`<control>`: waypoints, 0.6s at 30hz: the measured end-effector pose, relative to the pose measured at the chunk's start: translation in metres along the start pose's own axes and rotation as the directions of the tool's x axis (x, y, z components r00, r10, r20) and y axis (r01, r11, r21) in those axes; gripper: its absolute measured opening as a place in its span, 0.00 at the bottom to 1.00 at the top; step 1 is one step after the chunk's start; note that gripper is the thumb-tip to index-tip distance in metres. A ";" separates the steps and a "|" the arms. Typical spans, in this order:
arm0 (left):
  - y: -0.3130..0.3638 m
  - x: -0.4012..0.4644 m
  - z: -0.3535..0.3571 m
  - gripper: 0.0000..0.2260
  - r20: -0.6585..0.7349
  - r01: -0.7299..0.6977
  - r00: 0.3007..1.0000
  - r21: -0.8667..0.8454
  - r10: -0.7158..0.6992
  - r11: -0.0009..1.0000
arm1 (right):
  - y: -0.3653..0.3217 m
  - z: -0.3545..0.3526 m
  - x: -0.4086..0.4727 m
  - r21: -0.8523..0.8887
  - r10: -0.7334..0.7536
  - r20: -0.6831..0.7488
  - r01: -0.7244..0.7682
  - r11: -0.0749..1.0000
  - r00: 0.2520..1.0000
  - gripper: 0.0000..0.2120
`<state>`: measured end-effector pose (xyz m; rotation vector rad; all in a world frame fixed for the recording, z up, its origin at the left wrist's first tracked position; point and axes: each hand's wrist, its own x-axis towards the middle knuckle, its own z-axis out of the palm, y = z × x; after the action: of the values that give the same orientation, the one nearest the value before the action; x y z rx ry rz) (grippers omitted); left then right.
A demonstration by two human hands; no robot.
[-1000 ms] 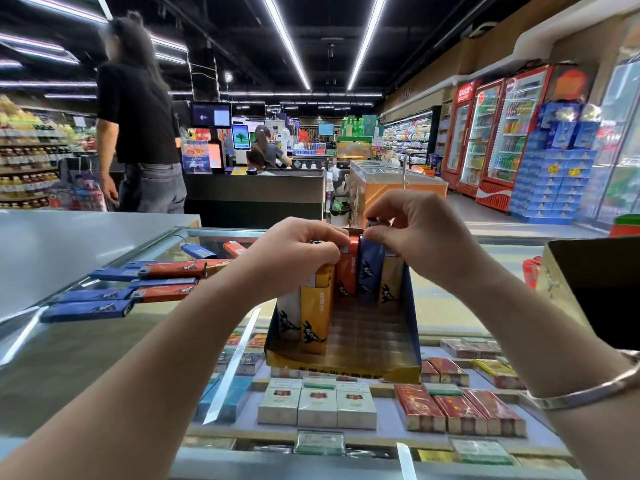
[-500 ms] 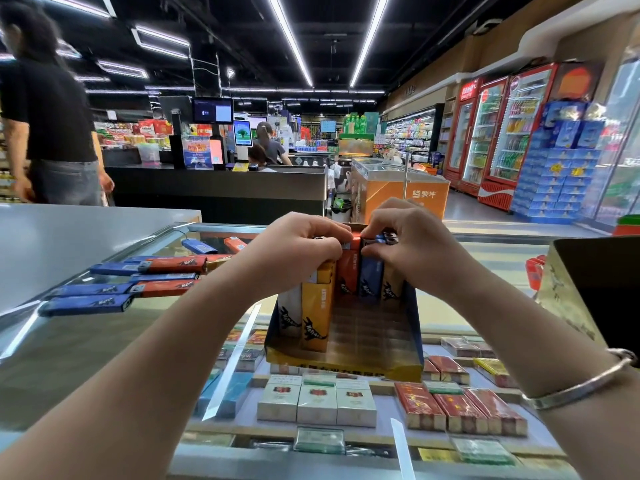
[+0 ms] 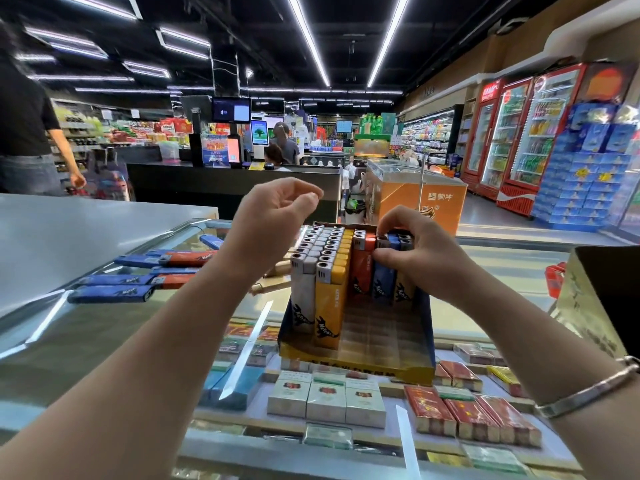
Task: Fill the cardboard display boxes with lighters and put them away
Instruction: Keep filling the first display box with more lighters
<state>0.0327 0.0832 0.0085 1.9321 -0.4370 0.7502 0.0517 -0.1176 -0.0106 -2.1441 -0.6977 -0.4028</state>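
Cardboard display box on the glass bench, half filled. Our right hand pinches a blue lighter at the back row; left hand hovers loosely curled, empty. We'd seat it upright, snug against the red lighter, then fetch the loose lighters at left

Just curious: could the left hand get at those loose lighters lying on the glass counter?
Probably yes. The left hand holds nothing, and the loose lighters lie uncovered on the glass to its left.
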 end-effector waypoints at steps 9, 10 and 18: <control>-0.017 -0.012 -0.041 0.20 -0.008 0.023 1.000 0.427 -0.022 0.904 | -0.003 0.009 -0.003 -0.216 -0.048 -0.082 0.029 0.976 0.995 0.11; -0.022 -0.015 -0.047 0.21 0.030 0.046 0.997 0.475 -0.069 0.879 | -0.004 0.009 -0.003 -0.212 -0.042 -0.077 0.025 0.977 0.996 0.11; -0.060 -0.040 -0.087 0.21 0.171 0.059 0.881 0.886 -0.442 0.460 | -0.010 0.008 -0.005 -0.204 -0.006 -0.046 -0.004 0.979 0.999 0.12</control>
<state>0.0106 0.1871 -0.0291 3.0706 0.0904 0.3714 0.0423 -0.1081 -0.0122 -2.3191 -0.6551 -0.5434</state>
